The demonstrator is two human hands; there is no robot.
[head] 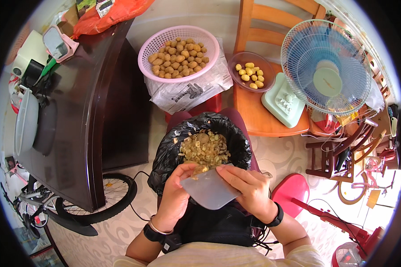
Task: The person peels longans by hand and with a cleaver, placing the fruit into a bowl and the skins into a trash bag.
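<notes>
My left hand (179, 187) grips a partly peeled potato (199, 171) over the near edge of a bin lined with a black plastic bag (160, 160). In my right hand (249, 187) is a cleaver-like knife with a broad grey blade (210, 190), its upper edge touching or very near the potato. Peelings (204, 150) fill the middle of the bin, which stands between my knees. Beyond it, a pink perforated basket (143, 63) holds many unpeeled potatoes (180, 58). Several peeled yellow potatoes (249, 71) lie in a translucent bowl (234, 78) to its right.
Newspaper (187, 96) lies under the basket on a red stool (212, 104). An orange wooden chair (254, 116) bears the bowl and a blue-green fan (327, 73). At left stands a dark table (77, 116), with a bicycle wheel (120, 190) below. A red fan base (290, 193) is at right.
</notes>
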